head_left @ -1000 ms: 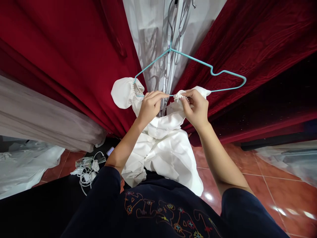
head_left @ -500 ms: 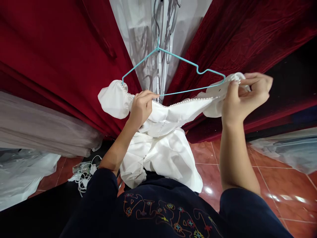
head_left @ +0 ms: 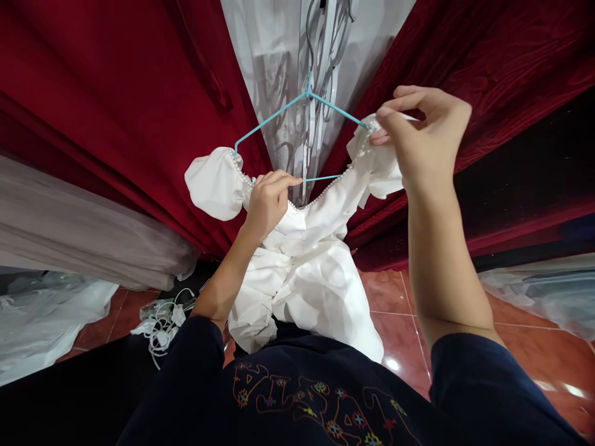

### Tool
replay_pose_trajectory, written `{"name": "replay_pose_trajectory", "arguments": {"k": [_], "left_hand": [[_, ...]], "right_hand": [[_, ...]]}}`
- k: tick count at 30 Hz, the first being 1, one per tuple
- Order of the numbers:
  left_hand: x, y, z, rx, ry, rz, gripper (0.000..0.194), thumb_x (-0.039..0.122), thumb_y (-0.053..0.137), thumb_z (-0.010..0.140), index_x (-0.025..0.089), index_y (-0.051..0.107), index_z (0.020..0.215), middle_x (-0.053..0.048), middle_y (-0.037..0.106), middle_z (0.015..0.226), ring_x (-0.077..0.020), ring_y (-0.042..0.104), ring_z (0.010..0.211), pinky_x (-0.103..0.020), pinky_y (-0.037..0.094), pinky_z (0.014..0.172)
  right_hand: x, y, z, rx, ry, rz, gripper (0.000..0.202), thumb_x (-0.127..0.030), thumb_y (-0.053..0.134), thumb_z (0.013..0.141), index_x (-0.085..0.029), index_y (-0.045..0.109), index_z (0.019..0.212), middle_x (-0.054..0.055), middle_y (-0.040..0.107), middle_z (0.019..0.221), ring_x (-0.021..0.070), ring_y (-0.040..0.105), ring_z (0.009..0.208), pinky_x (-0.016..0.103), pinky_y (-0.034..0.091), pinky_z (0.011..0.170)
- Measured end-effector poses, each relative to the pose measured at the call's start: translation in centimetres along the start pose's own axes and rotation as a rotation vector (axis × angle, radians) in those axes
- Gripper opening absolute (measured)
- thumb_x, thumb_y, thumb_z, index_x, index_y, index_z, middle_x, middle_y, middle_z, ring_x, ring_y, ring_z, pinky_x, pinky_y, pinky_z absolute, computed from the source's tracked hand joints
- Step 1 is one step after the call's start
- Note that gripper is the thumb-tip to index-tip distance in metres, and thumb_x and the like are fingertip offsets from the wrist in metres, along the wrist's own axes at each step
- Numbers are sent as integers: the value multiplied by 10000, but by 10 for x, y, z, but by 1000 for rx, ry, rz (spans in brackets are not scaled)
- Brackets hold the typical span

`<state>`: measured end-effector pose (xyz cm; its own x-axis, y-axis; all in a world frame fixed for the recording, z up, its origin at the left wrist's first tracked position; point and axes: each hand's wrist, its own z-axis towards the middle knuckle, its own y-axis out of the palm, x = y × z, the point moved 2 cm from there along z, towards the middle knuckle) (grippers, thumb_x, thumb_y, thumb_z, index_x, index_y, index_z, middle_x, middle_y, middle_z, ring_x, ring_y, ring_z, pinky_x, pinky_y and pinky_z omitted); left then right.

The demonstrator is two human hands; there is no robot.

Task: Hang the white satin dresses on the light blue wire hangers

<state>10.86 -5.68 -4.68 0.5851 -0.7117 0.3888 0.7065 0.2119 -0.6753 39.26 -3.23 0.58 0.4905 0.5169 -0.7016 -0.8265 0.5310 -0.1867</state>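
A white dress [head_left: 320, 272] with a pearl-beaded neckline and puffed sleeves hangs in front of me. Inside its neckline is a light blue wire hanger [head_left: 274, 118], its hook at the top by a rack. My left hand [head_left: 269, 201] is closed on the hanger's lower bar and the dress's neckline, near the left puffed sleeve [head_left: 214, 184]. My right hand [head_left: 425, 133] pinches the beaded edge of the right sleeve [head_left: 379, 161], which now covers the hanger's right end. The left sleeve sits over the other end.
Red curtains [head_left: 116, 80] hang on both sides, with white drapery behind the metal rack [head_left: 329, 43]. A tangle of white cables [head_left: 162, 331] lies on a black surface at lower left. Pale tulle [head_left: 543, 291] hangs at right over red floor tiles [head_left: 390, 297].
My right hand has moved left and up, bringing the right sleeve over the hanger's right end, which was bare before. My left hand keeps its grip.
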Motion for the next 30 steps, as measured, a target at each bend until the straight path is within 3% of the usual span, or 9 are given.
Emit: {"name": "replay_pose_trajectory", "arguments": {"k": [4,6,10,13,18,20,23,27,30], "left_hand": [[1,0,-2,18,17,-32,413,-27,501,969,231,806,1077,-25,811,1074,-199,717,980,-356,464,896],[2,1,-1,36,31,-48,399,-24,504,986,227,802,1073,-22,811,1075,-193,721,980,-349,464,898],[3,5,-1,58,43,-49,367,5,505,1027,226,791,1088,-21,815,1087,-183,731,1002,-346,473,921],[1,10,-6,97,68,-42,335,72,494,1071,242,780,1112,-22,814,1114,-189,731,1048,-362,501,968],[-18,-3,-22,618,-17,98,258,322,509,1134,259,725,1260,-85,690,1165,-255,652,1174,-468,471,1093],[-27,-14,-21,732,-77,203,380,458,627,1090,232,646,1394,-114,625,1246,-275,605,1225,-494,466,1111],[-44,-29,-9,678,-112,289,454,482,670,1065,223,611,1433,-122,600,1300,-263,583,1251,-491,491,1120],[-67,-48,9,568,-100,144,250,330,543,1115,221,755,1190,-68,618,1100,-216,660,1125,-403,548,1002],[-77,-67,17,625,-84,48,274,209,562,1099,200,821,1008,-41,613,975,-155,646,980,-351,549,864]], "right_hand": [[-18,6,-37,195,-230,271,200,-353,690,1029,-159,729,1064,102,710,1184,136,730,818,343,622,744],[-30,13,-59,54,-310,173,182,-328,623,1064,-185,736,1068,79,730,1066,170,737,894,364,612,798],[-26,32,-92,-374,-370,-180,233,-341,620,1047,-212,730,1207,98,776,1127,274,725,1091,480,559,973],[-12,40,-103,-394,-377,-310,276,-314,580,1059,-230,717,1282,82,787,1126,270,710,1024,484,502,964],[-5,46,-111,-275,-389,-345,325,-256,534,1059,-286,744,1306,64,768,1112,246,682,983,473,456,966],[-5,48,-113,-270,-380,-368,336,-260,537,1053,-304,760,1301,61,754,1081,245,672,970,480,454,969],[-5,51,-113,-271,-361,-375,332,-265,544,1047,-307,772,1284,60,744,1069,248,664,973,490,454,979],[-6,52,-111,-267,-360,-339,330,-251,546,1041,-286,768,1283,65,744,1064,244,658,962,477,452,964],[-6,53,-110,-292,-371,-310,363,-209,535,1020,-282,760,1295,66,744,1073,241,656,968,468,449,964]]}}
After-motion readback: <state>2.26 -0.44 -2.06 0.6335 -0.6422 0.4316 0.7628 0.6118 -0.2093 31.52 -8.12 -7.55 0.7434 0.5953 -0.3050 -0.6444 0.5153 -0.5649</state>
